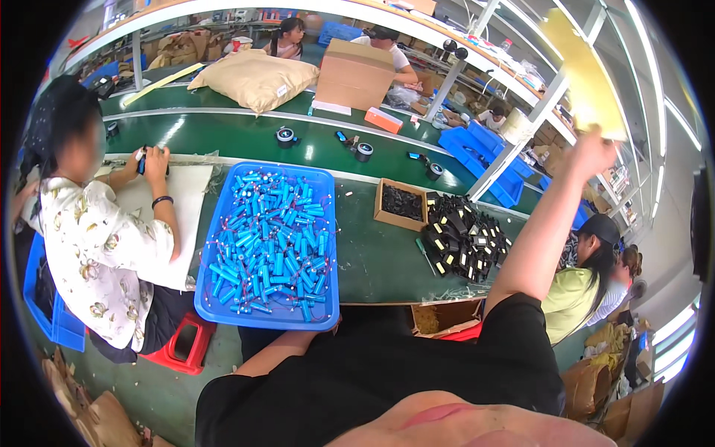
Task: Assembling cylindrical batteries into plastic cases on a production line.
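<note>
My right hand [595, 155] is raised high at the upper right, arm stretched out. Its fingers are closed on the lower edge of a flat yellow sheet [585, 74]. My left forearm [287, 344] reaches under the near edge of a blue plastic tray [261, 319]; the tray hides the fingers of that hand. Piled in the tray are many blue cylindrical battery cells [275, 235] with thin wires. The tray overhangs the near edge of the green workbench [365, 257].
Right of the tray lie black plastic parts [465, 238], a small carton [401, 203] of black pieces and a screwdriver [426, 257]. Round devices [363, 151] stand on the green conveyor [320, 153]. A co-worker [104, 223] sits left, another [573, 290] right. A shelf post [514, 145] rises nearby.
</note>
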